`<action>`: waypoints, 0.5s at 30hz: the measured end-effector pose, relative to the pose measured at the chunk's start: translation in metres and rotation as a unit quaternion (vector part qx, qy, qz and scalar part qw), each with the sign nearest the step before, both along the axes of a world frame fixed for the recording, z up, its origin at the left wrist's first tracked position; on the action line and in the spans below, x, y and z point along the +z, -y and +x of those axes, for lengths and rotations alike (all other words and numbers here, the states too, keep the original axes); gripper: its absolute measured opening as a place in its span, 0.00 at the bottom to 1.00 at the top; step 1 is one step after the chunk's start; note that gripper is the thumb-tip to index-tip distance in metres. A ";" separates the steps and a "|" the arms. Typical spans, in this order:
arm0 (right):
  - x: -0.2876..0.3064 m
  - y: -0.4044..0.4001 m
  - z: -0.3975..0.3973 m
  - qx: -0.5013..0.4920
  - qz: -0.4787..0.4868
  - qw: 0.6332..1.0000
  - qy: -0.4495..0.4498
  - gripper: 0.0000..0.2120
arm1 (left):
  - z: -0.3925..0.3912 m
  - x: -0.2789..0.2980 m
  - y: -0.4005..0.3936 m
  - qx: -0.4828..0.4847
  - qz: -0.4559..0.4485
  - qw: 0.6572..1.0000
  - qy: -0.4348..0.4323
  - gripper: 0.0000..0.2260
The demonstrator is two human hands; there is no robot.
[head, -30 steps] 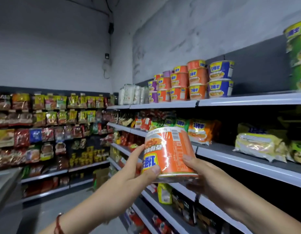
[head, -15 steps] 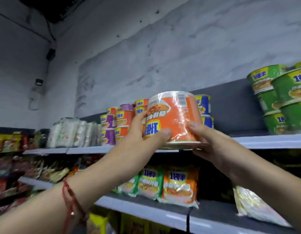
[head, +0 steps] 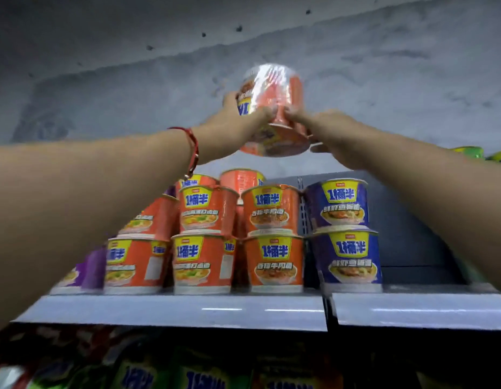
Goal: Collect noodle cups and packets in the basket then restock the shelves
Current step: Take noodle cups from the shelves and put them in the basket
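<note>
You are holding two orange noodle cups [head: 273,108] high up in front of the rough grey wall [head: 384,80]. They sit one on top of the other, wrapped in shiny clear plastic, and they look blurry. Your left hand [head: 238,113] curls round the left side of the cups, and your right hand [head: 325,127] curls round the right side and the bottom rim. A red string bracelet [head: 193,148] is on your left wrist.

Below, round orange cups [head: 273,234] and blue cups [head: 344,234] stand in stacks of two on the smooth grey top shelf [head: 187,308]. Purple cups [head: 90,269] are mostly hidden behind your left arm. Green cups [head: 473,153] only peek out above your right arm. The packets [head: 165,374] under the shelf are dark, blurry and cut off.

There is bare shelf to the right of the blue cups, and open wall above the stacks.
</note>
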State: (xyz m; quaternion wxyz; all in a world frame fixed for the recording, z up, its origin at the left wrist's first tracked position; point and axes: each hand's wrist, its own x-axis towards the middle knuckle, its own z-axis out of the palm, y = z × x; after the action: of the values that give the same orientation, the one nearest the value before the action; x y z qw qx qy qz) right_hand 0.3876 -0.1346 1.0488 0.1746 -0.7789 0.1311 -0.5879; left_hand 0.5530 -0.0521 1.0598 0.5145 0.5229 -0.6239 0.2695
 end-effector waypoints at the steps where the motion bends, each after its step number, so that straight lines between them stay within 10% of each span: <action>1: 0.004 0.011 0.013 -0.028 0.010 0.999 -0.011 0.27 | 0.014 0.002 0.018 -0.008 0.007 1.000 -0.004 0.38; 15: -0.006 0.084 0.097 -0.355 0.009 0.929 -0.106 0.26 | 0.073 0.010 0.112 0.143 0.190 0.955 0.177 0.28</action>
State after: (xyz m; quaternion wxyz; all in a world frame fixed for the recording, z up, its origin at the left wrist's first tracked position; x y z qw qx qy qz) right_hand 0.4850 -0.2189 1.0431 -0.0535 -0.7378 0.4214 -0.5246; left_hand 0.6259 -0.1639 1.0703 0.2431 0.6382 -0.6637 0.3052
